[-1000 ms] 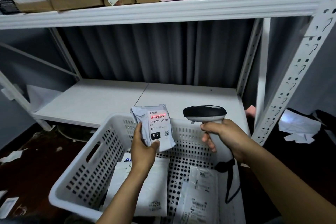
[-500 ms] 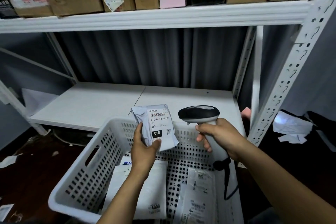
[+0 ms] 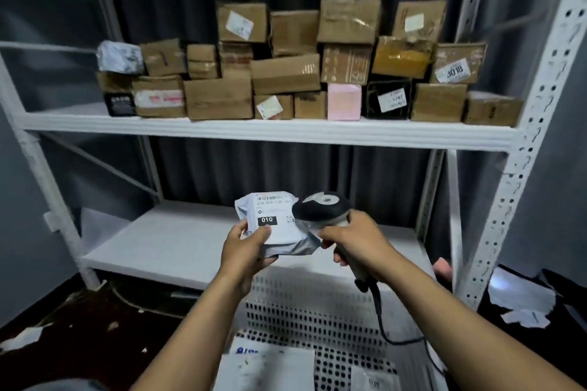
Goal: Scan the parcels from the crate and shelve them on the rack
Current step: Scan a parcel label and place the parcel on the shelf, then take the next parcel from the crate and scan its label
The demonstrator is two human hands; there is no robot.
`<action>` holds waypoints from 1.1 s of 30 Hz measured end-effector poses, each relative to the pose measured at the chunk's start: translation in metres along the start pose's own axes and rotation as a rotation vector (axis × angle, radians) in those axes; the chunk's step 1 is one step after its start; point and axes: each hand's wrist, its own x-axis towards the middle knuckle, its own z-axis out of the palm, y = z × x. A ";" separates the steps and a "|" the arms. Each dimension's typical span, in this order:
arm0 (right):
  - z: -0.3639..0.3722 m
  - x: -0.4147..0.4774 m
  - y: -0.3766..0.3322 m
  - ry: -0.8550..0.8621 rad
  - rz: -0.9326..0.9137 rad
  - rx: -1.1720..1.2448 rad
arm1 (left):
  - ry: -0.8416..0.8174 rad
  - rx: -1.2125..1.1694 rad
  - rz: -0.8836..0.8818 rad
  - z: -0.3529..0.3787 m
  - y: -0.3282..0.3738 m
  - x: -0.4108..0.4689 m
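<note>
- Crate [image 3: 317, 301]: white, perforated, nearest item, at 6 o'clock in front of the person. At least two flat mailers [image 3: 270, 368] lie on its floor, so there is more to scan and shelve.
- Left hand [image 3: 247, 247]: raised above the crate's far wall. Thumb on top and fingers curled beneath, pinching the near left corner of the parcel.
- Parcel [image 3: 276, 225]: small grey-white bag, label up, marked "010". Held in the air beyond the crate, on no shelf yet.
- Right hand [image 3: 352, 241]: at the parcel's 3 o'clock, wrapped round the scanner's handle. The forefinger reaches the parcel's right corner; touching or just beside, I cannot tell.
- Scanner [image 3: 324, 203]: black head at the parcel's 2 o'clock, close against the label's edge. Cable [image 3: 381, 327] trails down toward 5 o'clock. No beam shows on the label.
- Lower shelf [image 3: 178, 238]: white board of the rack [image 3: 524, 168], just beyond the hands at 12 o'clock.
- Upper shelf [image 3: 254, 130]: farther and higher at 12 o'clock, carrying stacked cardboard boxes [image 3: 286, 73] and a pink box [image 3: 344, 101], several tagged.
- Status, as judged: this parcel sits at the scan step, placing it is pending, and the crate's load is untouched.
</note>
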 end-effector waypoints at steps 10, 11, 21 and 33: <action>0.079 0.035 -0.142 0.089 -0.209 -0.160 | -0.075 -0.024 0.053 -0.071 0.138 0.027; 0.087 0.041 -0.154 0.088 -0.219 -0.179 | -0.066 -0.026 0.073 -0.078 0.151 0.032; 0.131 0.125 -0.253 0.168 -0.361 -0.262 | -0.030 -0.060 0.328 -0.110 0.274 0.092; 0.082 0.224 -0.324 0.378 -0.400 -0.270 | 0.150 0.020 0.611 -0.046 0.390 0.218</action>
